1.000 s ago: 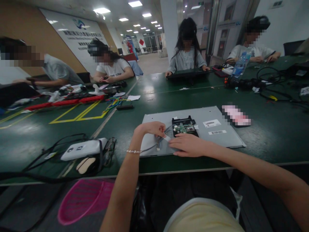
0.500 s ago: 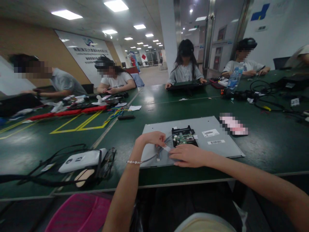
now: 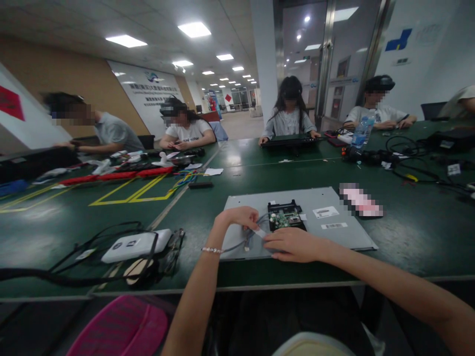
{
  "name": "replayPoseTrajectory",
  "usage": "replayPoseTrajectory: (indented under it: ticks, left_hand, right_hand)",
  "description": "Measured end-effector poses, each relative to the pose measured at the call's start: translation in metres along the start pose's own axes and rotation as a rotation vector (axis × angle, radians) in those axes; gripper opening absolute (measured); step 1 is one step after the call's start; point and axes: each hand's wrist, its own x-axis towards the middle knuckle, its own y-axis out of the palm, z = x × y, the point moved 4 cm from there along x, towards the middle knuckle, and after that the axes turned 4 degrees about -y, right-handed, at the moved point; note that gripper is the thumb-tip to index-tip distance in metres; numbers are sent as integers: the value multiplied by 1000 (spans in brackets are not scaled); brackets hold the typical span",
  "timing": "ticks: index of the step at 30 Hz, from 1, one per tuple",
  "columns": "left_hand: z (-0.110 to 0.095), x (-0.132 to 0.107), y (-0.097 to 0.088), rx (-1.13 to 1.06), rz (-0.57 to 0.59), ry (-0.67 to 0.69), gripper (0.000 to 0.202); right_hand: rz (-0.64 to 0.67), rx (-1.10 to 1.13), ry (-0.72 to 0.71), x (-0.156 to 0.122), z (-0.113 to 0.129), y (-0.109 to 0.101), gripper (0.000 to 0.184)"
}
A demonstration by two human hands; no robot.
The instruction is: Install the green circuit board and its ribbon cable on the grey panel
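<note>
A grey metal panel, like the back of a flat screen, lies on the table before me. A green circuit board sits in a black frame near its middle. My left hand pinches one end of a short white strip, which looks like tape. At the strip's other end are the fingertips of my right hand, its palm low over the panel's front part. Grey cables run beneath the strip and past my left wrist; the right thumb is hidden.
Left of the panel lie a white device, black cables and eyeglasses. A pixelated pink object rests to the right. Water bottles and more cables stand farther right. Several people sit across the green table.
The view has shifted slightly, so everything sits a little lower and to the right. Both hands keep their places at the white strip over the cables.
</note>
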Motion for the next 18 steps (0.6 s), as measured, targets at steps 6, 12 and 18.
replayPoseTrajectory:
  ticks: [6,12,18]
  left_hand:
    - [-1,-1,0,-5,-11,-5,37]
    - [1,0,0,-3,-18,-7,38]
    - [5,3,1,-31,-31,-18,37]
  right_hand:
    - [3,25,4,1,0,1,33]
    - [23,30,13,3,1,0,32]
    - [38,27,25,3,0,1,33]
